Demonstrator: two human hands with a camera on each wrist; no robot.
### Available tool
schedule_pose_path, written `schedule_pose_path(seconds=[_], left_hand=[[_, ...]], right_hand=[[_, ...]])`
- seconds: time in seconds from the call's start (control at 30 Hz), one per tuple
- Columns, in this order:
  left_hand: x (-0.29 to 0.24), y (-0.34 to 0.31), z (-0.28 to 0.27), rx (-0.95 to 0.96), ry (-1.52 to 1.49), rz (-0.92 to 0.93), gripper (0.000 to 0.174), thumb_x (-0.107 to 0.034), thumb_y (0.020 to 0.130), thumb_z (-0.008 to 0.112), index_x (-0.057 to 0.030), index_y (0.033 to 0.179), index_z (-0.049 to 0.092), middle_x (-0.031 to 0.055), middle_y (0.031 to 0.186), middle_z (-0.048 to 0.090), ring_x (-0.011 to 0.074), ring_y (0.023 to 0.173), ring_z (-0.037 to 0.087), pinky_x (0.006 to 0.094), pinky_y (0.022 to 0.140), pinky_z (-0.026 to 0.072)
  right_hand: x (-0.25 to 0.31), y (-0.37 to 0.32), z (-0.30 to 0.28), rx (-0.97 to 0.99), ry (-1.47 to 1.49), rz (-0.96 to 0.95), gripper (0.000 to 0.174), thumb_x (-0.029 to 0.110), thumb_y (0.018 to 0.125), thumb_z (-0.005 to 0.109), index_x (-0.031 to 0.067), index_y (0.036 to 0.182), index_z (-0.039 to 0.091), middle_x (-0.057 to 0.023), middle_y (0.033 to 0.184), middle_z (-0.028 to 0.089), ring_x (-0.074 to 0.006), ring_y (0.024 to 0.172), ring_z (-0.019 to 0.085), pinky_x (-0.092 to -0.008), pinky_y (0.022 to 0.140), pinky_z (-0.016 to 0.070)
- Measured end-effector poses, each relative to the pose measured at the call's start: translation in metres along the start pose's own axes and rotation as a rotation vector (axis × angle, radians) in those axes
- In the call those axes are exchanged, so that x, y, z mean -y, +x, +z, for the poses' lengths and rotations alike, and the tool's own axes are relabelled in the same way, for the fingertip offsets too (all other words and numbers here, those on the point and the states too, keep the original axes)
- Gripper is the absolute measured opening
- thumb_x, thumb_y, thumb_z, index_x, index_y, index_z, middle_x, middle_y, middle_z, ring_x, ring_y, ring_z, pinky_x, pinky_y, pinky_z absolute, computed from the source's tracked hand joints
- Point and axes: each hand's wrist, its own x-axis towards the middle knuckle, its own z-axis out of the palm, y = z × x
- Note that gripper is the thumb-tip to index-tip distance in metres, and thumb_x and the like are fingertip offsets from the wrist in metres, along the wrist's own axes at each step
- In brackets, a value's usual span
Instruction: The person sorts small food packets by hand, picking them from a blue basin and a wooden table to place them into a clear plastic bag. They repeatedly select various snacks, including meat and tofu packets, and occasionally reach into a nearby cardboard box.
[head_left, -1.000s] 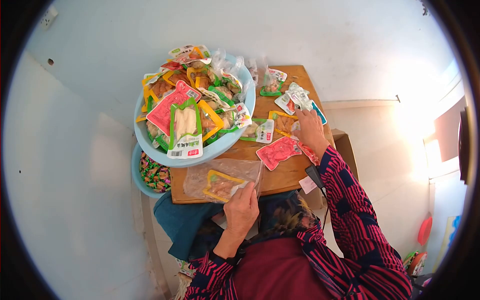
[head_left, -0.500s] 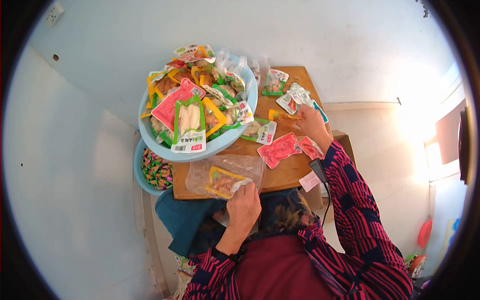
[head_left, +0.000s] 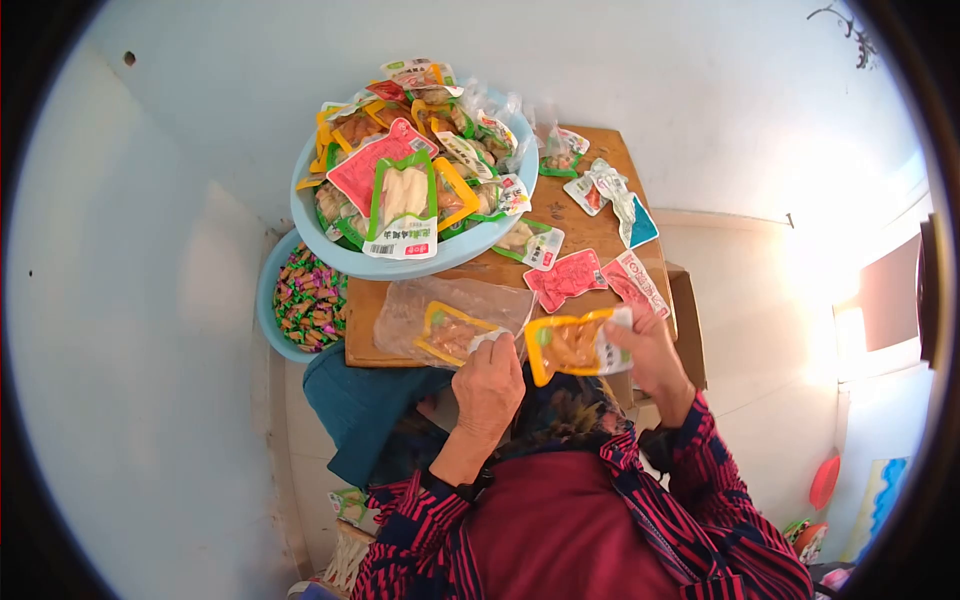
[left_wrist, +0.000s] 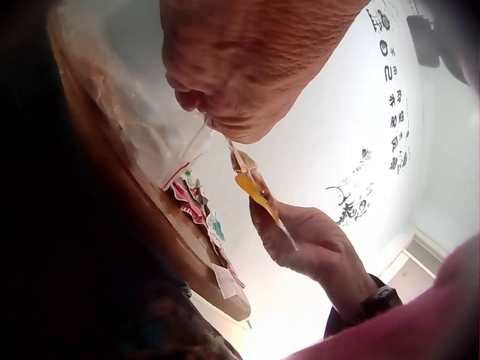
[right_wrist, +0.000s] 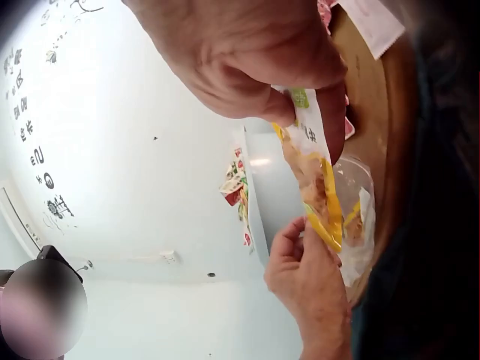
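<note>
My left hand (head_left: 488,388) grips the near edge of a clear plastic bag (head_left: 400,308) at the table's front edge. Inside the bag lies a yellow-edged food packet (head_left: 447,336). My right hand (head_left: 655,358) pinches the white end of another yellow-edged food packet (head_left: 572,346) between thumb and fingers. That packet, with orange-brown pieces showing through, is held up just right of the bag's mouth. In the right wrist view its yellow far end (right_wrist: 324,229) reaches down to the left hand's fingertips (right_wrist: 297,225).
A blue basin (head_left: 340,258) heaped with food packets stands at the table's back left. A lower basin (head_left: 268,330) holds small wrapped pieces. On the wooden table (head_left: 590,235) lie red packets (head_left: 565,280), a green-edged packet (head_left: 530,243) and a white-and-teal packet (head_left: 640,225).
My right hand has picked up the yellow-edged packet from the table's right side and brought it nearer, beside the bag. The left hand stays on the bag. The head view has shifted slightly.
</note>
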Motion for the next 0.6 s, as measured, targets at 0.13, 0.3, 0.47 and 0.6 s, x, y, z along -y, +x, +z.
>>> schedule_pose_path(seconds=[0.13, 0.3, 0.47, 0.6], left_hand=[[0.0, 0.001, -0.005, -0.025, -0.039, -0.013, 0.016, -0.004, 0.086, 0.07, -0.0058, 0.101, 0.066, 0.0125, 0.078, 0.063, 0.0327, 0.07, 0.066, 0.0402, 0.058, 0.0532], [0.007, 0.002, -0.008, -0.087, -0.025, -0.031, 0.02, -0.001, 0.083, 0.07, -0.006, 0.103, 0.067, 0.0131, 0.081, 0.061, 0.0334, 0.068, 0.065, 0.0408, 0.057, 0.0522], [0.002, 0.0, -0.008, -0.098, -0.054, -0.044, 0.023, 0.0, 0.081, 0.069, -0.0057, 0.103, 0.066, 0.0136, 0.082, 0.061, 0.0335, 0.068, 0.065, 0.0412, 0.057, 0.0522], [0.006, 0.003, -0.01, -0.12, -0.049, -0.07, 0.024, 0.0, 0.081, 0.069, -0.0051, 0.104, 0.066, 0.0133, 0.081, 0.061, 0.0331, 0.068, 0.065, 0.0412, 0.058, 0.0522]], right_hand=[[-0.018, -0.015, 0.027, -0.023, 0.218, 0.035, 0.015, 0.002, 0.097, 0.06, 0.001, 0.112, 0.061, -0.0059, 0.1, 0.071, -0.0127, 0.085, 0.069, -0.0302, 0.077, 0.058], [-0.024, -0.011, 0.03, -0.02, 0.258, 0.072, 0.017, 0.002, 0.097, 0.058, 0.0014, 0.113, 0.061, -0.0067, 0.103, 0.071, -0.0151, 0.089, 0.07, -0.0322, 0.08, 0.0585], [-0.031, -0.006, 0.026, 0.012, 0.253, 0.065, 0.019, 0.001, 0.097, 0.055, 0.0006, 0.115, 0.061, -0.0084, 0.105, 0.07, -0.0168, 0.091, 0.07, -0.0335, 0.082, 0.0586], [-0.02, -0.01, 0.029, -0.011, 0.152, 0.054, 0.02, 0.0, 0.097, 0.054, 0.0002, 0.116, 0.061, -0.0085, 0.106, 0.07, -0.0162, 0.091, 0.07, -0.0324, 0.082, 0.0581]])
